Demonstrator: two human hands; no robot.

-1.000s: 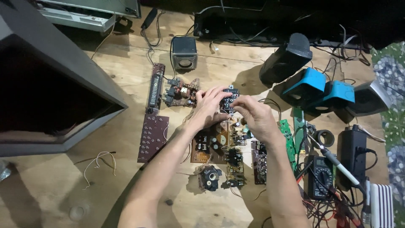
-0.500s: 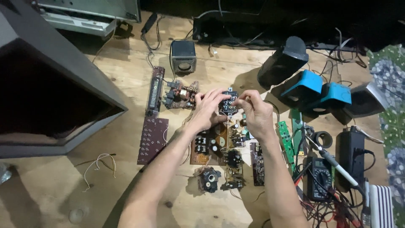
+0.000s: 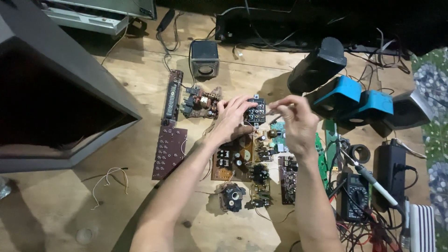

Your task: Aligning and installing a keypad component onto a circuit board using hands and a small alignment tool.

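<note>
The left hand [image 3: 233,119] lies curled over a small black connector block [image 3: 256,111], its fingertips pinching the block's near side, seemingly to steady it, while the right hand [image 3: 295,122] hovers just beside it, fingers drawn loosely together; whether they grip anything thin I cannot tell. The block sits near the middle of the wooden floor [image 3: 140,196], at the far end of a cluster of bare circuit boards: a brown main board [image 3: 231,161] under the left wrist, a green board [image 3: 280,137] below the right palm, a dark narrow board [image 3: 287,179] nearer the person. These lie spread flat, component side up, so each can be seen and reached. Toward the left edge stand a large dark speaker cabinet [image 3: 51,93] and a long brown strip board [image 3: 169,151]. Toward the far edge sits a small grey speaker [image 3: 204,58]; to the right, two blue speakers [image 3: 354,98], a multimeter [image 3: 354,198] and a soldering iron [image 3: 373,182] amid tangled wires crowd the right forearm's side.
</note>
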